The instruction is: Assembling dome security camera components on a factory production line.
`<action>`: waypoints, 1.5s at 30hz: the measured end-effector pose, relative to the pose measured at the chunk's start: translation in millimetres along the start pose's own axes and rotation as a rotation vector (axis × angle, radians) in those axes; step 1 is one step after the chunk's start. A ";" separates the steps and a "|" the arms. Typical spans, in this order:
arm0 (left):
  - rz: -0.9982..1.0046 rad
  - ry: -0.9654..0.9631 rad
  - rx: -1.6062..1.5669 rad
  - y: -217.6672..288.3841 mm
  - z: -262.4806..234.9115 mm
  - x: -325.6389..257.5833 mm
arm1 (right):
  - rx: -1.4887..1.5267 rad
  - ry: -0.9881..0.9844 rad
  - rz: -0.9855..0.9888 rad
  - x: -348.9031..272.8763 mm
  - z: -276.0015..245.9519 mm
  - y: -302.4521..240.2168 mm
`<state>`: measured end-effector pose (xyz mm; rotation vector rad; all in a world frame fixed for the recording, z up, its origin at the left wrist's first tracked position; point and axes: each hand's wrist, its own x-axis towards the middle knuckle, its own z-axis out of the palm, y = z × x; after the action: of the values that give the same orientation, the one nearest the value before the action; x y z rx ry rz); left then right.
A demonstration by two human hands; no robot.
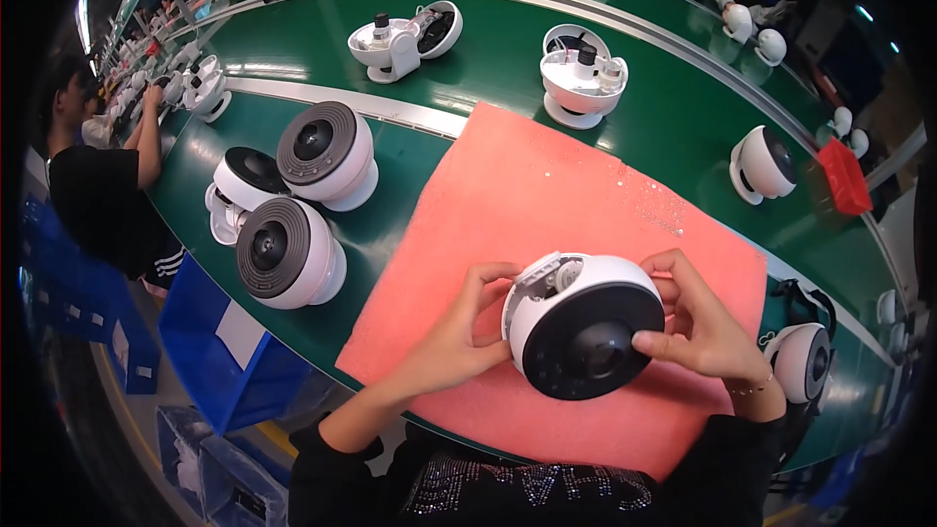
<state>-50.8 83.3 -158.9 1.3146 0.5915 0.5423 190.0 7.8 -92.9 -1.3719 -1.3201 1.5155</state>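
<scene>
Between my two hands is a white ball-shaped device (589,342) with a glossy black face and a dark dome lens, tilted toward me. At its upper left a white part stands out from the shell, next to an opening with inner parts. My left hand (478,327) grips the shell's left side. My right hand (698,322) holds the right side, fingers behind and thumb on the black face by the lens. Beneath lies a pink foam mat (547,195), with small shiny bits (659,210) scattered on its far right part.
On the left, dark-faced devices (283,249) stand close together. Opened white shells (583,78) and a closed device (764,164) sit on the green conveyor (468,59). Another device (802,361) lies right of the mat. Blue bins (220,351) stand lower left; a co-worker (102,176) sits left.
</scene>
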 end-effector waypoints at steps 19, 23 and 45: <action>0.195 0.138 0.991 44.5 -50.2 -1.5 | -0.483 -0.043 -0.018 71.4 15.0 -28.6; 0.086 -0.027 1.110 54.4 -66.2 6.8 | -0.828 0.144 -0.196 83.2 27.3 -22.8; 0.097 -0.136 1.197 69.1 -114.5 8.0 | -0.951 -0.198 -0.822 102.9 85.5 -46.1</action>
<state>-124.6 183.3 -108.9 2.4914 0.7716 0.1246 80.2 96.5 -82.4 -0.9125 -2.4976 0.4413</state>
